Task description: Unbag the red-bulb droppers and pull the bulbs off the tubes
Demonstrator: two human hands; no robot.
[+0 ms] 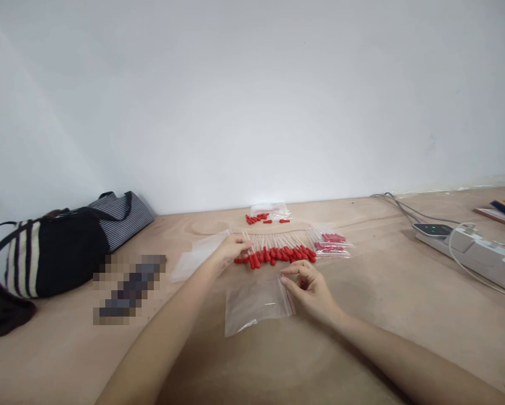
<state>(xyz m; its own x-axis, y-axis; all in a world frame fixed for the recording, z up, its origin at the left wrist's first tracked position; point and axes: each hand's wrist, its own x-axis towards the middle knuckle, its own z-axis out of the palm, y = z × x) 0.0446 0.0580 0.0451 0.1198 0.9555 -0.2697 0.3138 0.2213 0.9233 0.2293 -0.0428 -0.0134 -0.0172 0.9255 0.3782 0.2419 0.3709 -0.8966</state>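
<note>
The work looks partway along. On the right of the desk (383, 281), a small stack of filled bags (333, 243) with red-bulbed droppers inside seems to be the finished share. Much appears left: a row of loose droppers (294, 253) lies spread across the middle, and a smaller group of droppers (257, 217) sits near the wall beside a pale bag (269, 208). The left hand (232, 248) pinches a few droppers at the near end of the row by their clear tubes. The right hand (310, 286) grips the red-lined edge of a clear bag (254, 306), which lies flat and holds nothing. More flat bags (193, 260) lie by the left forearm, apparently unused.
</note>
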